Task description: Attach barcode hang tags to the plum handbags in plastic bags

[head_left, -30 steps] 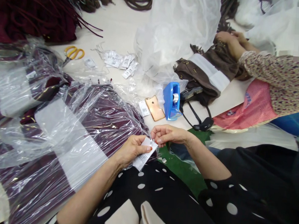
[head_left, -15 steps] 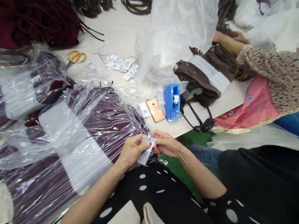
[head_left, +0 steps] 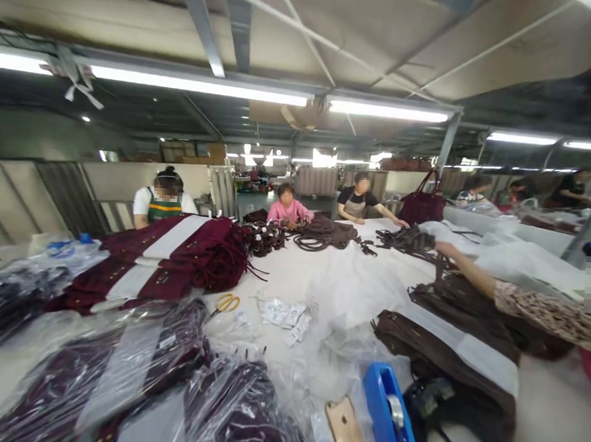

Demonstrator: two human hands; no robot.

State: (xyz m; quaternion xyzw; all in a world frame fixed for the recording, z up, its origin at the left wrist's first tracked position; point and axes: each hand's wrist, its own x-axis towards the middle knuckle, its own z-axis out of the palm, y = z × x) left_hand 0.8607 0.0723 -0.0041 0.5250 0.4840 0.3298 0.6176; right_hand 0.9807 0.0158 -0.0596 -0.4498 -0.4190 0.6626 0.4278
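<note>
Neither of my hands shows; the view is raised across the worktable [head_left: 282,280]. At the bottom edge lies a dark maroon bag in transparent plastic [head_left: 244,404]. To its right are a gold phone [head_left: 347,427] and a blue tape dispenser [head_left: 388,413] with a roll in it, both cut off by the frame. White labels [head_left: 282,312] lie in a loose pile farther up. Yellow-handled scissors [head_left: 226,303] rest left of the labels. Another plastic-wrapped maroon bag [head_left: 177,354] with a white paper band lies at the left.
A stack of maroon bags [head_left: 213,256] rises at the left. Brown bags [head_left: 448,350] and thin white plastic sheets [head_left: 361,285] cover the right. A co-worker's patterned sleeve [head_left: 535,306] reaches in from the right. Several other people work around the far side. Lamps and beams hang overhead.
The view has swung up from my lap to the room. My hands, which held a small white label in plastic, have left the picture. The co-worker's arm at the right reaches farther forward.
</note>
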